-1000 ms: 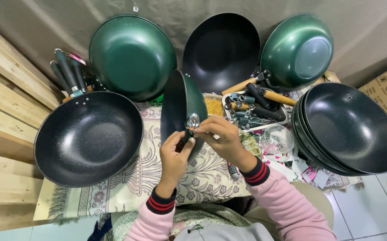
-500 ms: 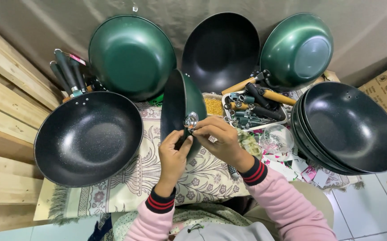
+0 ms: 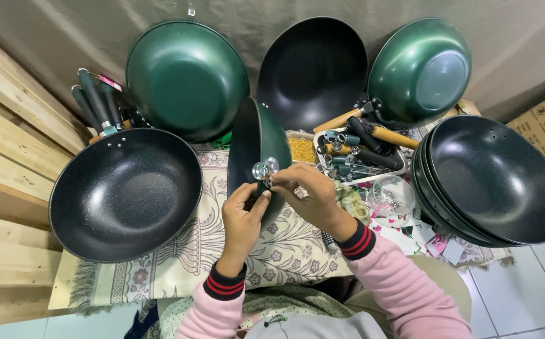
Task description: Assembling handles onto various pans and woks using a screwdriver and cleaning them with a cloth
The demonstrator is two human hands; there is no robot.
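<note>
— What do the hands hold?
— The left hand [image 3: 242, 216] and right hand [image 3: 310, 196] pinch a shiny metal fitting [image 3: 264, 169] at the rim of a green pan [image 3: 259, 150].
— Where is the pan?
— It stands on edge on the patterned cloth [image 3: 184, 251], beside a black pan [image 3: 125, 194].

Both forearms in pink sleeves rise from the bottom edge toward the frame's centre, where the left hand [image 3: 242, 216] and right hand [image 3: 313, 198] meet, fingers curled and pinched closely together, knuckles up.
</note>
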